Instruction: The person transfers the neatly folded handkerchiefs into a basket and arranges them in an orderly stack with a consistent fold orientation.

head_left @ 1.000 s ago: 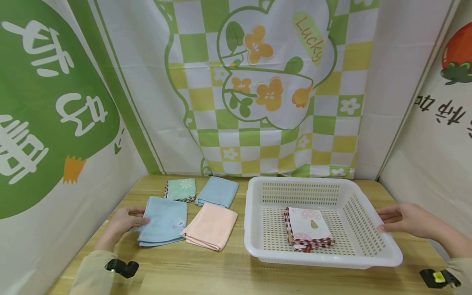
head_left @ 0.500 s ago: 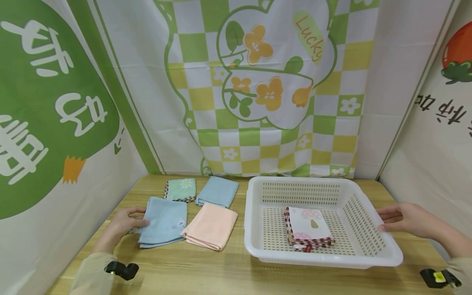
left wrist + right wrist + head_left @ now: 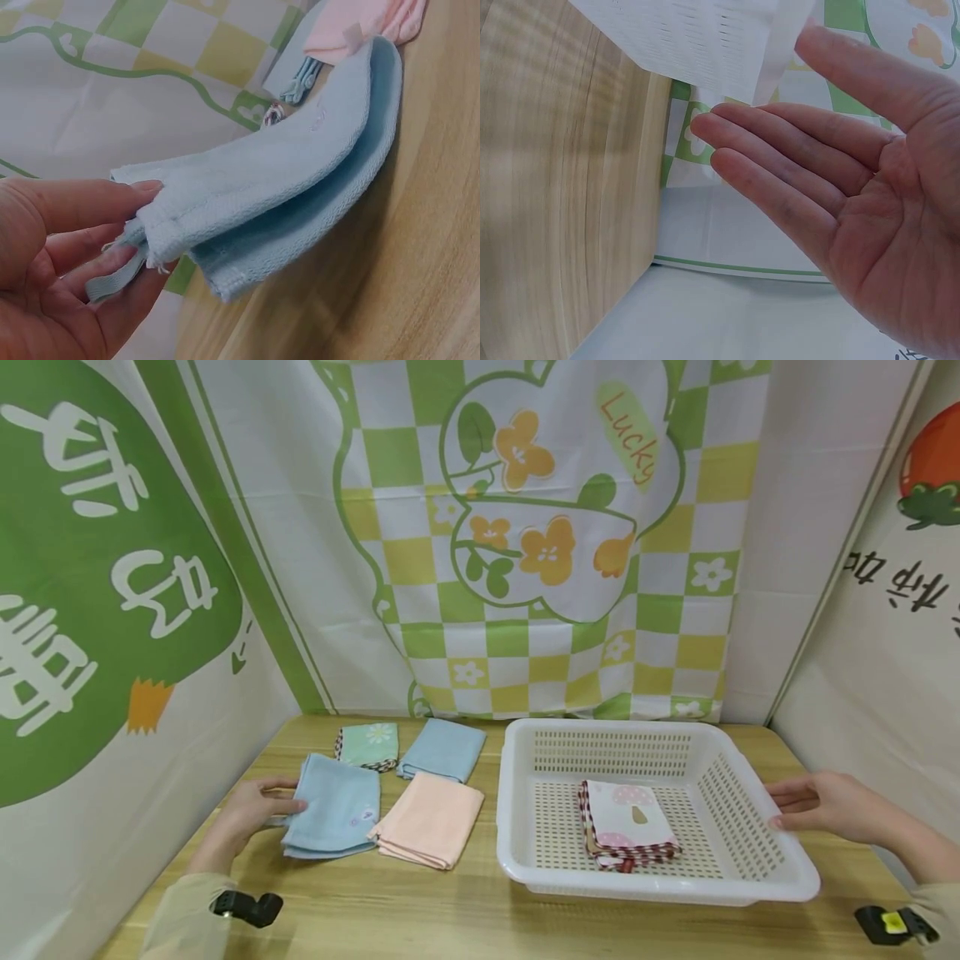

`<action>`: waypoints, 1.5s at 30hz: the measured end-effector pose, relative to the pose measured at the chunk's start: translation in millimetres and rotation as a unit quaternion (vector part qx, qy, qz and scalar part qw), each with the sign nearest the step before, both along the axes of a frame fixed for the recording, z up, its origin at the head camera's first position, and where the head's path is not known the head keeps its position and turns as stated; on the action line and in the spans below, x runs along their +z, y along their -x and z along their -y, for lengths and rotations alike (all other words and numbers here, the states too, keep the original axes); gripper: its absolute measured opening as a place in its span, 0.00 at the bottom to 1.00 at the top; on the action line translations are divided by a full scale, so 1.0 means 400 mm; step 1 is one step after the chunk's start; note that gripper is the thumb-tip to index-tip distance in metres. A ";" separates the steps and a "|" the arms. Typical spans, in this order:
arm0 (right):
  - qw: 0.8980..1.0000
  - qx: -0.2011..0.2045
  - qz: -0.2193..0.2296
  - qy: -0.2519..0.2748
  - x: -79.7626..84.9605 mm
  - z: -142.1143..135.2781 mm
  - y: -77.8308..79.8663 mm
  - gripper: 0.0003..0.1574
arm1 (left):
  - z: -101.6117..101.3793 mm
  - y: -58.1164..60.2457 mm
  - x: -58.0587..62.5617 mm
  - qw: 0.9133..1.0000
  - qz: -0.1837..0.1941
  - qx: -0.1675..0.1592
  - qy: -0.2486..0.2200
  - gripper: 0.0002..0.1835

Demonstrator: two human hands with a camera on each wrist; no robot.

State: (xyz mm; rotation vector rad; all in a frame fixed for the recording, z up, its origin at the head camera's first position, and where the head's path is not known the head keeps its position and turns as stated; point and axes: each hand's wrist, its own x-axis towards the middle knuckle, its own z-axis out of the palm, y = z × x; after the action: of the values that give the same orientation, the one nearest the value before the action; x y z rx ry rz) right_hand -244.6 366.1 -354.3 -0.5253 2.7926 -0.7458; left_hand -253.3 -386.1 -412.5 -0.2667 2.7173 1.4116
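Observation:
My left hand [image 3: 250, 814] pinches the left edge of a folded light-blue towel [image 3: 333, 806], thumb on top and fingers beneath. In the left wrist view this towel [image 3: 262, 176] is lifted at the held edge, its folded layers gaping and a small loop hanging among the fingers. A white plastic basket [image 3: 652, 889] stands on the right, holding a folded white cloth [image 3: 630, 814] with pink mushroom print and checked trim. My right hand [image 3: 832, 810] is at the basket's right rim. Its fingers [image 3: 780, 180] are straight outside the wall, with the thumb tip right at the rim.
Beside the held towel lie a folded peach towel [image 3: 431, 818], another blue towel [image 3: 442, 750] and a small green cloth [image 3: 369, 745] with a daisy. All are on the wooden table [image 3: 390, 910]. A printed curtain [image 3: 555, 668] hangs along the table's back edge.
The left hand has raised the held edge of the blue towel slightly, and the towel's far corner has tipped up. The right hand and the basket have stayed in place.

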 end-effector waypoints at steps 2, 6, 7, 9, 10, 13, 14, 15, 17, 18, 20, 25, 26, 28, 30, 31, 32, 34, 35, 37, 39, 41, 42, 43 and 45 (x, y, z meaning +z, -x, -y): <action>1.000 -0.001 0.001 -0.002 0.000 -0.001 0.001 0.39 | -0.004 -0.001 0.007 1.000 0.003 0.001 0.004 0.37; 1.000 -0.003 0.004 -0.003 -0.001 -0.001 0.001 0.39 | -0.012 -0.003 0.019 1.000 0.006 0.003 0.007 0.36; 1.000 -0.003 0.005 -0.002 -0.001 -0.001 0.001 0.39 | -0.014 -0.003 0.022 1.000 0.006 0.004 0.007 0.36; 1.000 -0.006 0.007 -0.001 0.000 0.000 0.001 0.39 | -0.017 -0.003 0.026 1.000 0.004 0.004 0.006 0.36; 1.000 -0.008 0.009 -0.001 0.000 0.000 0.002 0.40 | -0.019 -0.003 0.027 1.000 0.002 0.002 0.006 0.36; 1.000 -0.014 0.008 -0.003 -0.001 0.002 0.002 0.40 | -0.022 -0.003 0.031 1.000 -0.005 -0.003 0.009 0.35; 1.000 -0.014 0.007 -0.005 -0.001 0.002 0.002 0.40 | -0.022 -0.003 0.032 1.000 -0.008 -0.005 0.009 0.35; 1.000 -0.016 0.007 -0.006 -0.001 0.003 0.003 0.40 | -0.023 -0.003 0.034 1.000 -0.009 -0.007 0.009 0.35; 1.000 -0.017 0.005 -0.008 -0.001 0.002 0.003 0.40 | -0.025 -0.002 0.038 1.000 -0.012 -0.013 0.010 0.34; 1.000 -0.019 0.004 -0.008 -0.002 0.002 0.002 0.40 | -0.025 -0.002 0.040 1.000 -0.013 -0.016 0.010 0.34; 1.000 -0.018 0.003 -0.008 -0.003 0.001 0.002 0.40 | -0.028 -0.003 0.045 1.000 -0.016 -0.020 0.004 0.34; 1.000 -0.017 0.004 -0.007 -0.002 0.001 0.003 0.40 | -0.036 -0.005 0.053 0.999 -0.028 -0.024 -0.006 0.32; 1.000 -0.016 0.004 -0.007 -0.001 0.001 0.002 0.40 | -0.037 -0.006 0.055 0.999 -0.030 -0.023 -0.007 0.32; 1.000 -0.009 0.004 -0.004 0.000 0.000 0.001 0.39 | -0.040 -0.007 0.060 0.999 -0.035 -0.023 -0.007 0.32; 1.000 -0.002 0.004 0.001 0.000 -0.001 0.001 0.39 | -0.042 -0.008 0.066 0.999 -0.040 -0.023 -0.007 0.32; 1.000 -0.001 0.003 0.002 0.000 -0.001 0.001 0.39 | -0.043 -0.009 0.069 0.999 -0.042 -0.023 -0.008 0.31; 1.000 -0.001 0.003 0.002 0.000 -0.001 0.000 0.39 | -0.044 -0.010 0.072 0.999 -0.044 -0.025 -0.008 0.31; 1.000 0.000 0.003 0.004 0.000 -0.001 0.000 0.39 | -0.044 -0.010 0.078 0.998 -0.050 -0.028 -0.008 0.31; 1.000 0.001 0.004 0.004 0.000 -0.001 0.000 0.39 | -0.044 -0.010 0.081 0.998 -0.054 -0.029 -0.010 0.31; 1.000 0.002 0.006 0.006 0.000 -0.001 0.000 0.39 | -0.046 -0.011 0.088 0.998 -0.060 -0.030 -0.010 0.31; 1.000 0.003 0.007 0.008 0.000 -0.001 0.000 0.39 | -0.047 -0.011 0.094 0.997 -0.070 -0.033 -0.010 0.30; 1.000 0.003 0.008 0.008 0.000 -0.002 0.001 0.39 | -0.050 -0.010 0.101 0.996 -0.078 -0.037 -0.013 0.30; 1.000 0.003 0.006 0.006 -0.001 -0.002 0.001 0.39 | -0.051 -0.010 0.105 0.996 -0.081 -0.038 -0.014 0.30; 1.000 0.002 0.005 0.005 -0.001 -0.002 0.001 0.39 | -0.053 -0.010 0.109 0.996 -0.085 -0.039 -0.017 0.30; 1.000 0.002 0.002 0.001 -0.001 -0.002 0.001 0.39 | -0.057 -0.010 0.116 0.995 -0.091 -0.040 -0.019 0.30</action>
State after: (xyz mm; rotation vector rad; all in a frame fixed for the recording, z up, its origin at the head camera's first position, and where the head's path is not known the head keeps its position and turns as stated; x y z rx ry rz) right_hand -244.9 367.0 -354.6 -0.5282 2.7876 -0.7489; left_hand -249.4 -363.2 -366.1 -0.0273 2.8017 1.5339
